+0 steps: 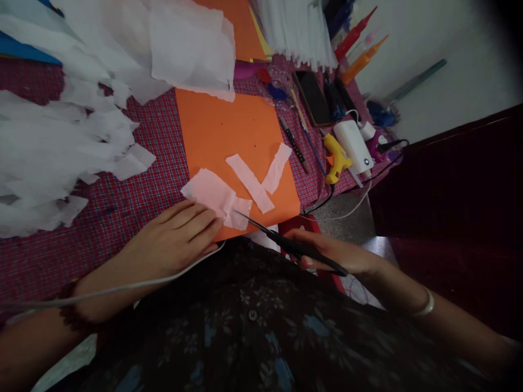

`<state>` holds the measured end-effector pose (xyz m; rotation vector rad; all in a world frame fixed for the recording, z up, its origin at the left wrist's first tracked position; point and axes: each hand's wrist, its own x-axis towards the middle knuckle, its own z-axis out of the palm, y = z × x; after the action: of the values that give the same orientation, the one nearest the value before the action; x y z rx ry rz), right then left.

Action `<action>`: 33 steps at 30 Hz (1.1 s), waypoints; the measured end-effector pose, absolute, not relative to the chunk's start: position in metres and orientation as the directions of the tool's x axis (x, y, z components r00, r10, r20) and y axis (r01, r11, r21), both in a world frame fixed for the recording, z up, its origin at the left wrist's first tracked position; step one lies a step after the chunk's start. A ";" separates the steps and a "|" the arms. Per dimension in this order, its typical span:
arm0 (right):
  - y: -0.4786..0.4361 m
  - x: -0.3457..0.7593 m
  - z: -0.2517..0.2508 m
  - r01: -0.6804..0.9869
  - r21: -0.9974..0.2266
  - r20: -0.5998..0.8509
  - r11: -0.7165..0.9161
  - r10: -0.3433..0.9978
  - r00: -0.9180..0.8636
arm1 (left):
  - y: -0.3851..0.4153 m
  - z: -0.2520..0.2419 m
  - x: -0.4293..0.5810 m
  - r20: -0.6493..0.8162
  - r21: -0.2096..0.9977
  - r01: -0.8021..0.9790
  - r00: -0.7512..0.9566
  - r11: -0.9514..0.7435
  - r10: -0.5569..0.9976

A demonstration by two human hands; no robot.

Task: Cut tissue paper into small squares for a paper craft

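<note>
Because the thin pink paper sheet (210, 190) on the rectangular orange card (229, 125) looks light and tearable, edges suit gentle holding. The left hand (175, 231) covers one, any pinch hidden; the right hand (327, 250) grips black-handled metal scissors (284, 242).

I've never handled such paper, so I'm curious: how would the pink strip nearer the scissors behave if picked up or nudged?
The pink strip would probably droop, since it looks thin and slightly crinkled. Lying loose on the orange sheet, it might slide easily.
</note>
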<state>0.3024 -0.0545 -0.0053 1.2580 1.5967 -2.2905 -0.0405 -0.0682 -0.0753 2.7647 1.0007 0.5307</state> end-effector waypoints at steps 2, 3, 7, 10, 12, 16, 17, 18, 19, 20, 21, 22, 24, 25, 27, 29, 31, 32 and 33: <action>-0.054 0.305 -0.007 0.473 -0.761 -0.638 -0.444 0.379 -0.671 | -0.069 -0.074 -0.041 0.273 0.269 0.596 0.707 -0.757 0.653; -0.055 0.307 -0.009 0.467 -0.766 -0.632 -0.442 0.385 -0.673 | -0.070 -0.073 -0.041 0.278 0.262 0.600 0.703 -0.756 0.655; -0.060 0.317 -0.013 0.462 -0.761 -0.633 -0.455 0.366 -0.683 | -0.077 -0.063 -0.032 0.392 0.179 0.638 0.652 -0.749 0.648; -0.063 0.319 -0.016 0.438 -0.761 -0.624 -0.478 0.358 -0.694 | -0.084 -0.057 -0.015 0.485 0.110 0.665 0.613 -0.739 0.624; -0.063 0.319 -0.017 0.427 -0.765 -0.618 -0.482 0.361 -0.699 | -0.086 -0.058 -0.002 0.500 0.067 0.669 0.619 -0.740 0.605; -0.060 0.319 -0.017 0.436 -0.769 -0.615 -0.468 0.354 -0.705 | -0.084 -0.064 0.016 0.473 0.034 0.685 0.630 -0.728 0.616; -0.058 0.319 -0.017 0.445 -0.767 -0.619 -0.462 0.350 -0.704 | -0.083 -0.065 0.017 0.473 0.031 0.689 0.628 -0.725 0.618; -0.057 0.318 -0.016 0.452 -0.765 -0.623 -0.459 0.348 -0.700 | -0.082 -0.066 0.017 0.475 0.028 0.690 0.628 -0.724 0.617; -0.056 0.317 -0.015 0.461 -0.760 -0.630 -0.459 0.345 -0.696 | -0.082 -0.067 0.016 0.474 0.026 0.690 0.629 -0.724 0.616; -0.056 0.316 -0.014 0.468 -0.753 -0.639 -0.463 0.342 -0.689 | -0.082 -0.068 0.015 0.475 0.027 0.688 0.629 -0.725 0.615; -0.055 0.314 -0.013 0.475 -0.746 -0.648 -0.468 0.344 -0.679 | -0.082 -0.068 0.014 0.475 0.030 0.686 0.630 -0.727 0.615; -0.055 0.312 -0.012 0.476 -0.741 -0.655 -0.474 0.352 -0.669 | -0.082 -0.069 0.013 0.476 0.034 0.683 0.630 -0.729 0.613; -0.056 0.306 -0.010 0.469 -0.739 -0.659 -0.484 0.377 -0.651 | -0.082 -0.070 0.011 0.486 0.047 0.675 0.629 -0.737 0.607; -0.057 0.303 -0.009 0.462 -0.740 -0.659 -0.489 0.387 -0.645 | -0.083 -0.070 0.011 0.491 0.051 0.669 0.629 -0.741 0.602; -0.059 0.298 -0.008 0.446 -0.736 -0.660 -0.509 0.396 -0.638 | -0.083 -0.071 0.011 0.508 0.055 0.659 0.629 -0.750 0.589; -0.063 0.294 -0.006 0.431 -0.723 -0.671 -0.539 0.401 -0.624 | -0.082 -0.072 0.012 0.524 0.050 0.654 0.627 -0.755 0.577; -0.066 0.292 -0.006 0.423 -0.703 -0.691 -0.572 0.408 -0.596 | -0.082 -0.073 0.012 0.548 0.047 0.654 0.615 -0.755 0.567; -0.068 0.291 -0.006 0.425 -0.690 -0.705 -0.586 0.410 -0.579 | -0.082 -0.074 0.012 0.552 0.048 0.655 0.612 -0.754 0.566; -0.070 0.292 -0.006 0.430 -0.677 -0.719 -0.598 0.412 -0.559 | -0.082 -0.074 0.012 0.549 0.048 0.655 0.614 -0.754 0.568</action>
<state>0.2917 -0.0699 -0.0060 1.4689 1.4034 -2.3811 0.0115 -0.0821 -0.0740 2.9614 1.1305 0.9157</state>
